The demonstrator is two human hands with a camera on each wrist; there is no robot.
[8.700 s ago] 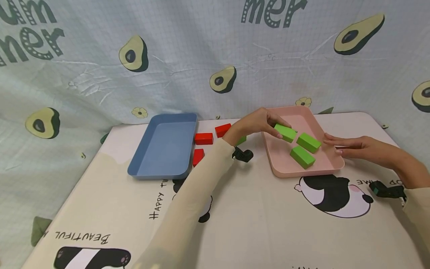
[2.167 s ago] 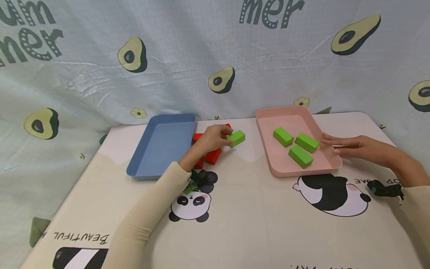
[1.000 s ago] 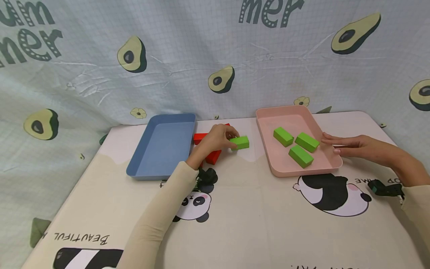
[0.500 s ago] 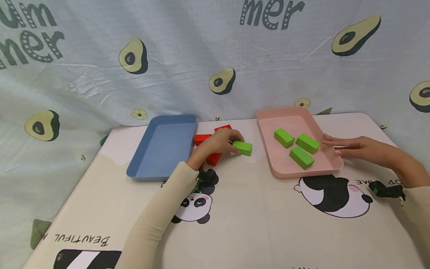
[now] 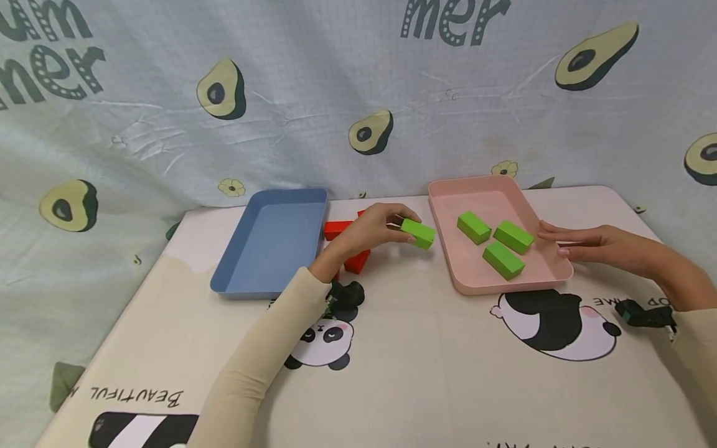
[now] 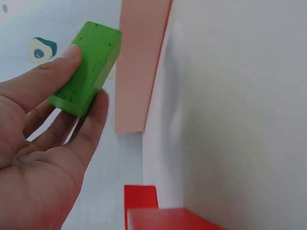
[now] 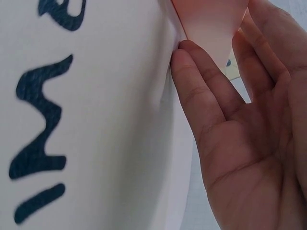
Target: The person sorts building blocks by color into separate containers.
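My left hand (image 5: 372, 233) pinches a green block (image 5: 417, 233) between thumb and fingers, just left of the pink tray (image 5: 460, 284). In the left wrist view the thumb lies on one face of the green block (image 6: 91, 62) and fingertips on the opposite side, raised off the tabletop. Inside the tray lie three more green blocks (image 5: 503, 260). My right hand (image 5: 616, 246) rests its fingertips at the tray's right side, fingers fairly straight. The right wrist view shows those fingertips (image 7: 184, 60) right at the pink wall.
A blue tray (image 5: 269, 242) with nothing in it stands at the left. Between it and my left hand sit several red blocks (image 5: 338, 229), partly hidden by the hand and wrist. A patterned cloth (image 5: 302, 137) hangs behind the table's far edge.
Earlier my left hand set a green block in the pink tray, then went back left and took another. Over the last second it lifted that block rightward. The right hand stayed put.
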